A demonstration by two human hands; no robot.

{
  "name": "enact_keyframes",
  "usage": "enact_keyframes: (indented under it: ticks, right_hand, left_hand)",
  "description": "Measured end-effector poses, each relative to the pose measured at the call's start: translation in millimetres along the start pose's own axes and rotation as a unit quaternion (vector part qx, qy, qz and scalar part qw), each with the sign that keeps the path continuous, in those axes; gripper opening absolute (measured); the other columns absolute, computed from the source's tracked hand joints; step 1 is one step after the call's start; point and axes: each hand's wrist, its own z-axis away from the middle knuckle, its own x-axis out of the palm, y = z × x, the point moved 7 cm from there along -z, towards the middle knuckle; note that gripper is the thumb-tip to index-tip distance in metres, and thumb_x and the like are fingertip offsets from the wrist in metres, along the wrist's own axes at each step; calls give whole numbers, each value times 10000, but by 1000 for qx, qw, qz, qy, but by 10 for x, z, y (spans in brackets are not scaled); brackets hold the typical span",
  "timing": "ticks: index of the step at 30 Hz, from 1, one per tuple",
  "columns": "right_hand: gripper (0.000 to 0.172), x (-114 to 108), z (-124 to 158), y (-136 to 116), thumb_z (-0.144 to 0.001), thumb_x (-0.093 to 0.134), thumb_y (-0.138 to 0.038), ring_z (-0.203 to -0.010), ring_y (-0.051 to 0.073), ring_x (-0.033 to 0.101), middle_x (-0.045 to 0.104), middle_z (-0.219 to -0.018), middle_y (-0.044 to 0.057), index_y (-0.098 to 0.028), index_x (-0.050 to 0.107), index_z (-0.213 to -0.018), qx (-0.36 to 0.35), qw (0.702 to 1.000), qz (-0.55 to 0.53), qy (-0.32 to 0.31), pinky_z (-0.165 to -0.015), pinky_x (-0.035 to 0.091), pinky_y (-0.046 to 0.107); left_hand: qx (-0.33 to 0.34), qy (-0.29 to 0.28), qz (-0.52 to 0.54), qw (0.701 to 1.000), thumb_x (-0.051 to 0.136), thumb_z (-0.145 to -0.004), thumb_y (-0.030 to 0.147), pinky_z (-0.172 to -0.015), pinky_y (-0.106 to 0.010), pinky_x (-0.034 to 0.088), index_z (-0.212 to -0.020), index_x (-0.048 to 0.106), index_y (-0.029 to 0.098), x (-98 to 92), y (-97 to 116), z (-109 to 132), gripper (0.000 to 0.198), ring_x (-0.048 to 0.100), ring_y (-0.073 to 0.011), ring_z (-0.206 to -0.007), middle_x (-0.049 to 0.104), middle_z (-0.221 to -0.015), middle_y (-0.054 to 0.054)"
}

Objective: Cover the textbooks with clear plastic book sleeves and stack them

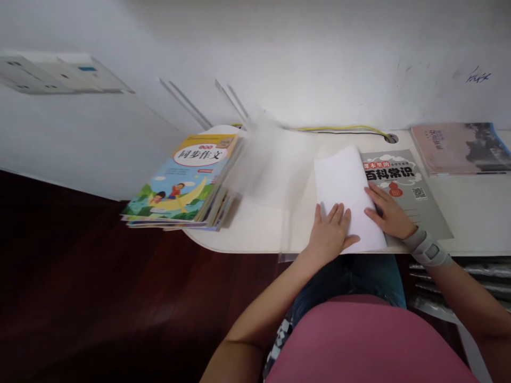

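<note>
A white paper sheet [343, 181], seemingly folded along its right side, lies on the desk in front of me. My left hand [333, 234] rests flat on its lower part, fingers spread. At the sheet's right edge is my right hand [388, 210], its fingers stretched out and apart, touching the edge. Partly beneath the paper and this hand lies a grey book [419, 210] with Chinese lettering and a QR code. Left of the paper spreads a translucent, clear plastic sheet [267, 165], hazy in outline; its lower end hangs over the desk's front edge.
A stack of books [179, 181] with a colourful top cover stands at the desk's left end, overhanging the edge. A pinkish book [463, 149] lies at the back right. A yellow cable [343, 127] runs along the wall to a desk hole [391, 138]. Wall sockets [59, 74] are at upper left.
</note>
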Motion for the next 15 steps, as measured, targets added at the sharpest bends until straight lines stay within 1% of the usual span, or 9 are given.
enact_keyframes:
  ticks: [2, 7, 9, 11, 13, 15]
  right_hand:
    - [608, 19, 1, -2, -913, 453, -457, -1380, 286, 336, 340, -1512, 142, -202, 334, -1453, 1, 1000, 7, -15, -1114, 315, 517]
    - [626, 40, 7, -6, -919, 428, -477, -1401, 292, 293, 283, -1542, 125, -228, 292, -1476, -1, 999, 19, -41, -1118, 285, 541]
    - [609, 36, 7, -23, -926, 416, -464, -1405, 284, 285, 285, -1543, 117, -232, 294, -1476, -4, 999, 21, -38, -1124, 280, 534]
    - [606, 40, 5, -52, -930, 412, -445, -1413, 279, 270, 275, -1547, 112, -230, 281, -1481, -4, 999, 20, -35, -1129, 277, 530]
    - [612, 57, 2, -100, -934, 408, -419, -1422, 275, 246, 242, -1559, 113, -223, 251, -1492, -7, 999, 15, -35, -1132, 275, 530]
    - [628, 82, 0, -158, -933, 412, -402, -1434, 273, 212, 191, -1573, 119, -212, 221, -1500, -19, 999, 6, -40, -1135, 270, 531]
  left_hand:
    - [-12, -1, 0, 1000, 381, -904, 575, -1091, -678, 164, -1387, 426, 127, -9, -77, 19, 660, 361, -312, -1367, 416, -1454, -186]
    - [-25, -12, -2, 1000, 407, -897, 570, -1080, -707, 148, -1389, 439, 177, -15, -243, 103, 631, 279, -336, -1403, 426, -1458, -139]
    - [-28, -9, 2, 1000, 407, -905, 551, -1083, -699, 159, -1381, 452, 186, -19, -294, 143, 601, 274, -331, -1406, 442, -1448, -135]
    - [-45, 7, 12, 999, 401, -914, 534, -1094, -663, 199, -1379, 457, 188, -33, -386, 191, 582, 280, -319, -1405, 443, -1448, -137]
    - [-93, 35, 21, 995, 380, -926, 520, -1098, -620, 243, -1401, 427, 176, -55, -565, 255, 588, 281, -314, -1405, 407, -1469, -151]
    - [-167, 63, 20, 984, 347, -939, 505, -1092, -614, 255, -1427, 387, 152, -69, -813, 343, 604, 261, -333, -1409, 361, -1491, -169]
